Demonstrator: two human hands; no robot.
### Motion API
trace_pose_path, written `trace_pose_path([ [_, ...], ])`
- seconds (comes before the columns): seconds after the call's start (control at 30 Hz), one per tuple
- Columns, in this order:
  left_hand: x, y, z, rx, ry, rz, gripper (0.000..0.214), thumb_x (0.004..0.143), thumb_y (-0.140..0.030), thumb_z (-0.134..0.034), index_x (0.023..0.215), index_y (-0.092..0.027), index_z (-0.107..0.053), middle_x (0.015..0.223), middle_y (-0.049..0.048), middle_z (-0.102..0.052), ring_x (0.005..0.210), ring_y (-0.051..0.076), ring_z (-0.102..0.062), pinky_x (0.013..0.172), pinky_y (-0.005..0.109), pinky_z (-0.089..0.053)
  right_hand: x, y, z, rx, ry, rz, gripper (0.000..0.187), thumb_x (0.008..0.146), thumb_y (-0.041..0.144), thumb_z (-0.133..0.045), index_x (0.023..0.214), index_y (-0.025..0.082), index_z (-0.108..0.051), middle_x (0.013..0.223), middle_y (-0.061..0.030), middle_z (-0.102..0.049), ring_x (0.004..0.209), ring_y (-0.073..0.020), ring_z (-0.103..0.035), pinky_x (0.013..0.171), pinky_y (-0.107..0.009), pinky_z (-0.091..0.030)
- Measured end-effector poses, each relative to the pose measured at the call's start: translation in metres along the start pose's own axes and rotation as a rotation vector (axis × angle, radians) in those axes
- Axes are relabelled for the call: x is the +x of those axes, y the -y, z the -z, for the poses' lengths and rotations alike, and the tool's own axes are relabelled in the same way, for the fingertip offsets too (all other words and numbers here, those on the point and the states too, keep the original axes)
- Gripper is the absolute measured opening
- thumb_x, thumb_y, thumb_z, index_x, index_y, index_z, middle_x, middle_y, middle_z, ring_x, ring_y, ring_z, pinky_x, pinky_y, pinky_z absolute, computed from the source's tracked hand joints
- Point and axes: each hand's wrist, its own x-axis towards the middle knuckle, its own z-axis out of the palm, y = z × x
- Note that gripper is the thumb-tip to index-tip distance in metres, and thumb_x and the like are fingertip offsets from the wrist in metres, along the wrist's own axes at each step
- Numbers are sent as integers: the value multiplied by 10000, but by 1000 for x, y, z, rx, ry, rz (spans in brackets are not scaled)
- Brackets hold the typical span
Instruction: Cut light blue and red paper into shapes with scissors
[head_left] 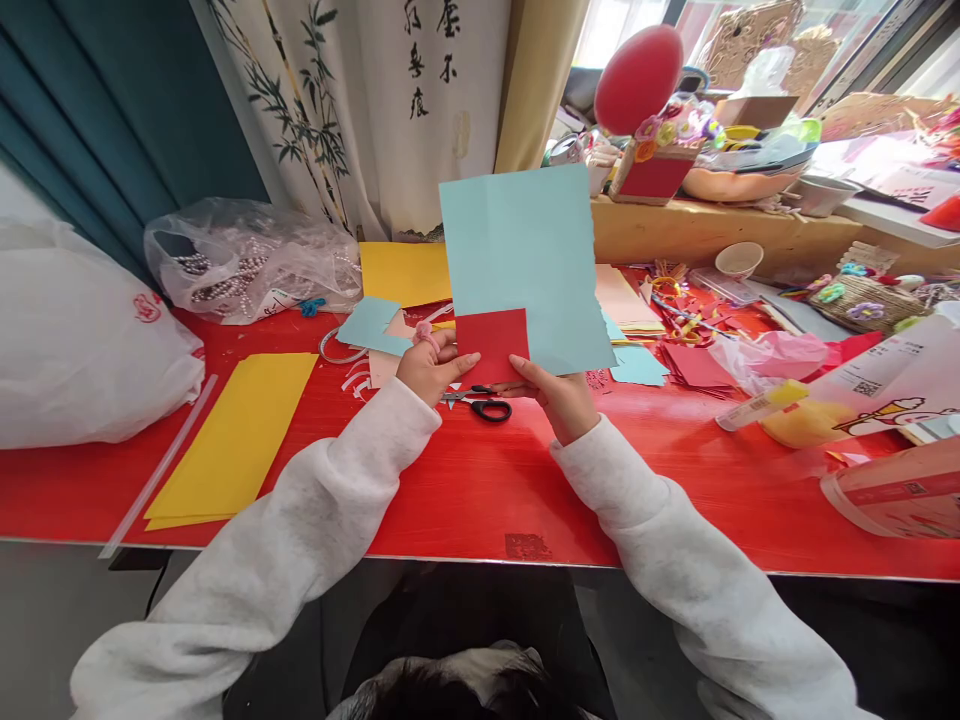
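A small red paper square (493, 345) lies against the lower left corner of a larger light blue paper sheet (525, 245), both held up above the table. My left hand (435, 368), a pink fluffy ring on one finger, pinches the red square at its lower left edge. On the other side my right hand (559, 400) has its thumb on the red square's lower right corner, with fingers behind the papers. Black-handled scissors (491, 410) lie on the table just below, partly hidden by the hands. Light blue paper pieces (369, 322) rest beyond my left hand.
Yellow paper sheets (236, 435) and a clear strip (161, 465) lie left on the red table (465, 500). A white plastic bag (90, 340) stands at far left. To the right are a glue stick (761, 405), a plastic cup (900, 490) and red paper pieces (694, 365).
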Motion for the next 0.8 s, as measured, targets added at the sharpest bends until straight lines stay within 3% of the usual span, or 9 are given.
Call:
trace_pose_path([
  [0.13,2,1,1,30,-50,4,529,583,-289,-746,1052,-131,-559,896,69,-683,950,252,-618,903,430,-461,1,1,1,-3,5,20,392,681,338,-691,1004,144,-586,835,-62,-675,659,-217,-675,678,-377,-594],
  [0.3,-1,-3,-5,-71,-34,12,474,560,-289,-759,971,-140,-578,821,62,-698,870,254,-644,837,432,-498,1,2,2,-29,27,8,365,677,348,-692,965,148,-592,836,-63,-676,665,-215,-675,665,-354,-594],
  [0.5,-1,-3,-4,-45,-91,11,499,546,-291,-767,991,-150,-593,854,65,-698,917,264,-634,885,422,-481,1,8,3,-11,-28,6,438,710,427,-637,1054,184,-519,969,-75,-654,671,-215,-679,634,-351,-593],
  [0.8,-1,-5,-3,-66,-101,17,448,548,-251,-770,956,-159,-609,839,50,-699,885,250,-646,879,408,-494,1,8,6,-50,0,-9,369,654,337,-711,921,116,-583,833,-98,-667,657,-216,-676,640,-336,-589],
])
